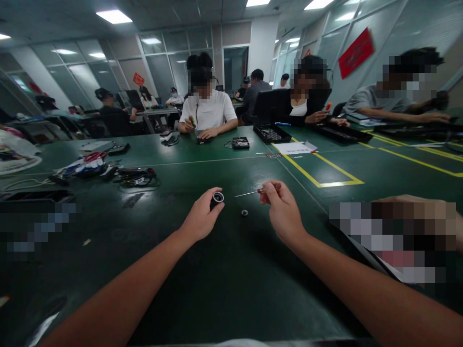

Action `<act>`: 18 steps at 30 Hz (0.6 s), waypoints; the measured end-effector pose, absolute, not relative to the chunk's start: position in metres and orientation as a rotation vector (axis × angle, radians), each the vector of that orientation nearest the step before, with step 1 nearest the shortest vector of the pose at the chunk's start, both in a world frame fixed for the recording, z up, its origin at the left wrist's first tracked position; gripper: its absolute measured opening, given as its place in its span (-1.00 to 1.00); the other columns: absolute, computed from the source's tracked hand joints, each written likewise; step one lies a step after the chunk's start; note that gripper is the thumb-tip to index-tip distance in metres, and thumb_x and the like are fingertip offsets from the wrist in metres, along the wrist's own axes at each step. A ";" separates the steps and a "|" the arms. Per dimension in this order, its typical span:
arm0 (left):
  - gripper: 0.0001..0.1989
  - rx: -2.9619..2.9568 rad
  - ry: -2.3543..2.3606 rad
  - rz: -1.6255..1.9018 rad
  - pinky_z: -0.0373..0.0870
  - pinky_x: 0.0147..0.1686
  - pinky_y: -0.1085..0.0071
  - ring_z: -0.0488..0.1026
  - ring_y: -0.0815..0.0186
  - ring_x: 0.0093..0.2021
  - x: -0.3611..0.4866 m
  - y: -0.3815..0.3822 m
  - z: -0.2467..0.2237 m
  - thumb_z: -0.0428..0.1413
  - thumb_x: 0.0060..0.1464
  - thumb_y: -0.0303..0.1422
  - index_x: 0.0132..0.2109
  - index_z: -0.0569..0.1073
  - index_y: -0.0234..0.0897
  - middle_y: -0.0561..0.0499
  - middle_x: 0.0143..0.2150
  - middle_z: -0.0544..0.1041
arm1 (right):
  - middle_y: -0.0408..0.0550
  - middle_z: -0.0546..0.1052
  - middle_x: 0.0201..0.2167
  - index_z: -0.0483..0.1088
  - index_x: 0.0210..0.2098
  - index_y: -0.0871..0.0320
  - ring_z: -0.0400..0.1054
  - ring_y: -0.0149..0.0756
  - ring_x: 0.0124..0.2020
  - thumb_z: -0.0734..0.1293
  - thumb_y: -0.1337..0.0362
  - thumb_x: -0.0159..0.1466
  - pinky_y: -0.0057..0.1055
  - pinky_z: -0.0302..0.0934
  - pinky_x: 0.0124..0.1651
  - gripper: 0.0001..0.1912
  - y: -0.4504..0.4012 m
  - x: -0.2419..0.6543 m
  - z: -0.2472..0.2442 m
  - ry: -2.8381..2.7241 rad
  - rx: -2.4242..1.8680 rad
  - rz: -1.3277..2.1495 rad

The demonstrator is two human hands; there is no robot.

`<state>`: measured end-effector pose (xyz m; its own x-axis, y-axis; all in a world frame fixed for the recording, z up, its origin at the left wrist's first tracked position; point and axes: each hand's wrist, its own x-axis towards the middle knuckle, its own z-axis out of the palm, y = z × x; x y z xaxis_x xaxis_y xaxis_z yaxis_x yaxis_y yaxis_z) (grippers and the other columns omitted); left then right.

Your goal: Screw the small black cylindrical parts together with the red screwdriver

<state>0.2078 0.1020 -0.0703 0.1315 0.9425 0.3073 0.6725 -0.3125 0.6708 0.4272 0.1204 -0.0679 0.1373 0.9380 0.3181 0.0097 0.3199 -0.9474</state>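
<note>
My left hand (203, 214) is closed around a small black cylinder (218, 197) with a pale ring at its open end, which faces me. In my right hand (284, 207) is a screwdriver (260, 191), gripped by its reddish handle. Its thin metal shaft points left, toward the cylinder, and the tip is apart from it. Between the two hands a small round dark part (244, 212) with a shiny face lies on the green table (217, 299). What is inside the cylinder is too dark to make out.
Bundled black cables (137, 177) and red-handled tools (96, 156) lie at the left. Across the table a person in a white shirt (211, 111) works near a small black box (240, 142). A black tray (271, 133) and a white paper (293, 148) lie at the back right.
</note>
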 end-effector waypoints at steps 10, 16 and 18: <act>-0.80 2.209 1.540 0.466 0.41 -0.14 0.23 0.50 0.12 -0.13 0.238 0.103 -0.062 0.19 0.19 -0.22 -0.11 0.47 -0.22 -0.08 -0.11 0.53 | -0.15 0.41 -0.42 0.34 -0.24 0.02 0.33 -0.27 -0.37 0.23 0.07 0.37 -0.28 0.24 -0.23 -0.82 0.113 0.429 -0.057 -1.279 -0.961 0.763; -0.64 2.403 1.493 0.222 0.44 -0.09 0.18 0.51 0.00 -0.01 0.260 0.123 -0.064 0.13 0.20 -0.31 0.13 0.44 -0.22 -0.17 0.03 0.54 | -0.15 0.42 -0.43 0.34 -0.24 0.03 0.34 -0.27 -0.38 0.24 0.07 0.36 -0.27 0.24 -0.24 -0.81 0.116 0.430 -0.059 -1.281 -0.971 0.776; -0.69 2.464 1.476 0.169 0.45 -0.15 0.20 0.53 -0.01 -0.05 0.265 0.129 -0.065 0.12 0.21 -0.28 0.08 0.49 -0.21 -0.17 -0.03 0.57 | -0.16 0.41 -0.44 0.35 -0.24 0.03 0.34 -0.26 -0.38 0.24 0.07 0.36 -0.27 0.24 -0.24 -0.81 0.116 0.430 -0.060 -1.285 -0.974 0.780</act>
